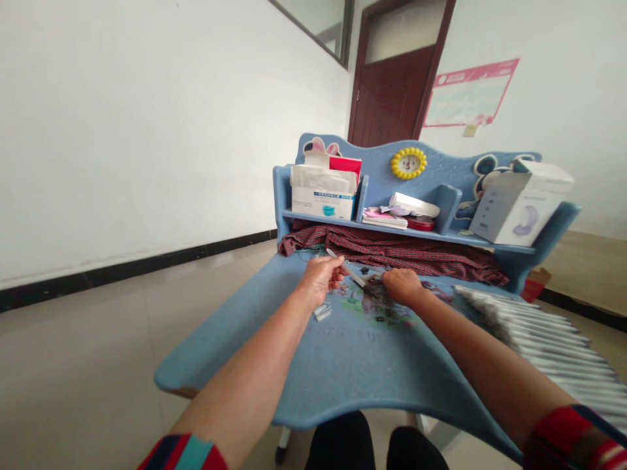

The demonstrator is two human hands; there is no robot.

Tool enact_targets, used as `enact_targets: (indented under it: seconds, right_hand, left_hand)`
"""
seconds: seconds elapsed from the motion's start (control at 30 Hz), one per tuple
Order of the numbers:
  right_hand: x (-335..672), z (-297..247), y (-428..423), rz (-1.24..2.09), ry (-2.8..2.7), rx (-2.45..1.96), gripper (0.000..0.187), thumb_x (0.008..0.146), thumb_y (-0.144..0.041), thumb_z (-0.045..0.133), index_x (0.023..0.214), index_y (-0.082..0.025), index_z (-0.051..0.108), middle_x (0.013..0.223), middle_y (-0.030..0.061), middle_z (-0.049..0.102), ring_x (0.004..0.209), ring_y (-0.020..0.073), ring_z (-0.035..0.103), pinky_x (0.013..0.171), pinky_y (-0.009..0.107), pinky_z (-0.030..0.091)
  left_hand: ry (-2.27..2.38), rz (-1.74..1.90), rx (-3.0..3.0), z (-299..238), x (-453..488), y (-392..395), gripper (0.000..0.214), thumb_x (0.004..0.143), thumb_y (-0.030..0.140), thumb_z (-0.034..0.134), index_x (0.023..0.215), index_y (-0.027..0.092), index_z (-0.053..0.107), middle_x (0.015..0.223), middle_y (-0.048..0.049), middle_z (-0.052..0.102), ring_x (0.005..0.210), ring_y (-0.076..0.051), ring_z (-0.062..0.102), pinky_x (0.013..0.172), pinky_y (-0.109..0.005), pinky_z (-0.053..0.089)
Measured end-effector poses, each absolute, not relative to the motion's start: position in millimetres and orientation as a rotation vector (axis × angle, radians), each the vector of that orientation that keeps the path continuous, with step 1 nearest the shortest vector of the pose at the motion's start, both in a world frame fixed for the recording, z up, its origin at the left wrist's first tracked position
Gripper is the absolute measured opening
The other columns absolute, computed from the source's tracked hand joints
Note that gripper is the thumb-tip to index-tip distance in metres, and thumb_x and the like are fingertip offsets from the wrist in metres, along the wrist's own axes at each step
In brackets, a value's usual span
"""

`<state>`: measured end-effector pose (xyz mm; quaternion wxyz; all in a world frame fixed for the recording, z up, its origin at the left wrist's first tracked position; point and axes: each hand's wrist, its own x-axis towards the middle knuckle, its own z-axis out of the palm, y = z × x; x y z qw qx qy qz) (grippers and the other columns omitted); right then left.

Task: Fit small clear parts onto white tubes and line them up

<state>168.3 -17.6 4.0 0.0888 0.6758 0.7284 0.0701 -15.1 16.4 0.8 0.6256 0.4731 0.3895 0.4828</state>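
My left hand (323, 277) pinches a slim white rod (356, 277) above the blue desk. Its lower end runs into a thin dark tip pointing right and down, so it looks like a brush or pen; which one I cannot tell. My right hand (402, 285) is closed just right of that tip, and what its fingers hold is hidden. A dark, hair-like patch (375, 294) shows between the hands. Below my left hand lies a small clear-and-white piece (322, 311). Small black bits (379, 319) are on the desktop.
A heap of white rods with grey fuzzy ends (558, 346) lies at the desk's right edge. Behind my hands, checked cloth (392, 251) is bunched under the shelf. The shelf bears a mask box (323, 196), a white box (522, 202) and a red tin (420, 224).
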Motion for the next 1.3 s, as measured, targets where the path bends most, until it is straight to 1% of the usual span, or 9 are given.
enact_targets:
  seconds: [0.07,0.13,0.27,0.4,0.53,0.9,1.1,1.2,1.3]
  right_hand:
    - [166.7,9.6,-19.7,0.279,2.195,2.008,0.032,0.079,-0.011,0.039,0.103,-0.01,0.06,0.102,0.0207,0.061,0.096,0.0281,0.058,0.076,0.037,0.043]
    - [166.1,17.0,-24.0,0.319,2.224,2.004,0.031,0.078,-0.014,0.039,0.1,-0.012,0.061,0.099,0.0183,0.062,0.092,0.0274,0.059,0.073,0.035,0.044]
    - [166.1,33.1,-36.6,0.281,2.336,1.957,0.028,0.076,-0.022,0.041,0.088,-0.019,0.066,0.089,0.0099,0.066,0.083,0.0223,0.061,0.066,0.028,0.043]
    - [163.4,43.0,-48.2,0.256,2.454,1.923,0.025,0.07,-0.021,0.043,0.078,-0.021,0.067,0.079,0.0062,0.067,0.074,0.0201,0.061,0.059,0.026,0.04]
    - [157.5,44.9,-54.1,0.276,2.446,1.9,0.024,0.066,-0.019,0.043,0.072,-0.019,0.067,0.074,0.0074,0.067,0.069,0.0196,0.061,0.055,0.025,0.038]
    - [146.4,50.7,-53.8,0.272,2.394,1.903,0.026,0.066,-0.018,0.044,0.076,-0.019,0.068,0.08,0.0091,0.068,0.074,0.0215,0.062,0.058,0.026,0.041]
    - [134.8,59.8,-54.7,0.283,2.326,1.896,0.028,0.067,-0.018,0.045,0.083,-0.017,0.068,0.086,0.0125,0.067,0.079,0.0252,0.062,0.062,0.031,0.045]
    - [123.0,70.1,-53.8,0.392,2.299,1.899,0.028,0.068,-0.021,0.049,0.09,-0.015,0.067,0.089,0.0156,0.066,0.083,0.0278,0.062,0.064,0.034,0.046]
    - [106.0,82.5,-48.6,0.54,2.304,1.873,0.031,0.07,-0.022,0.052,0.096,-0.013,0.065,0.091,0.0181,0.065,0.086,0.0272,0.061,0.069,0.033,0.046]
  left_hand:
    - [0.898,1.109,1.052,1.4,-15.2,16.4,0.018,0.066,0.027,0.063,0.064,0.012,0.054,0.052,-0.002,0.056,0.039,-0.007,0.047,0.035,-0.017,0.031]
    - [0.906,1.122,1.015,1.9,-15.3,16.5,0.016,0.067,0.025,0.062,0.064,0.012,0.054,0.05,-0.0019,0.056,0.038,-0.007,0.046,0.035,-0.017,0.031]
    - [0.941,1.176,0.956,1.7,-15.3,17.9,0.015,0.069,0.023,0.06,0.062,0.011,0.054,0.05,-0.0025,0.056,0.038,-0.007,0.046,0.035,-0.017,0.032]
    - [0.955,1.227,0.927,0.8,-14.6,19.4,0.013,0.07,0.02,0.058,0.062,0.011,0.053,0.049,-0.0019,0.055,0.036,-0.006,0.045,0.035,-0.017,0.032]
    - [0.953,1.247,0.924,0.1,-13.6,19.8,0.012,0.071,0.018,0.057,0.063,0.011,0.053,0.048,-0.0017,0.055,0.036,-0.007,0.046,0.034,-0.016,0.032]
    - [0.959,1.262,0.921,-0.8,-11.2,17.8,0.015,0.07,0.019,0.06,0.06,0.012,0.053,0.049,-0.0017,0.056,0.036,-0.007,0.047,0.034,-0.016,0.033]
    - [0.94,1.264,0.881,-0.3,-9.6,14.6,0.015,0.068,0.017,0.062,0.058,0.011,0.054,0.047,-0.0015,0.056,0.034,-0.006,0.047,0.033,-0.015,0.032]
    - [0.903,1.268,0.809,0.5,-10.4,14.4,0.013,0.069,0.016,0.061,0.06,0.011,0.054,0.046,-0.0013,0.056,0.035,-0.007,0.048,0.034,-0.015,0.035]
    - [0.845,1.261,0.716,2.7,-12.7,15.0,0.013,0.072,0.016,0.058,0.061,0.01,0.055,0.047,-0.0024,0.057,0.035,-0.008,0.049,0.034,-0.017,0.037]
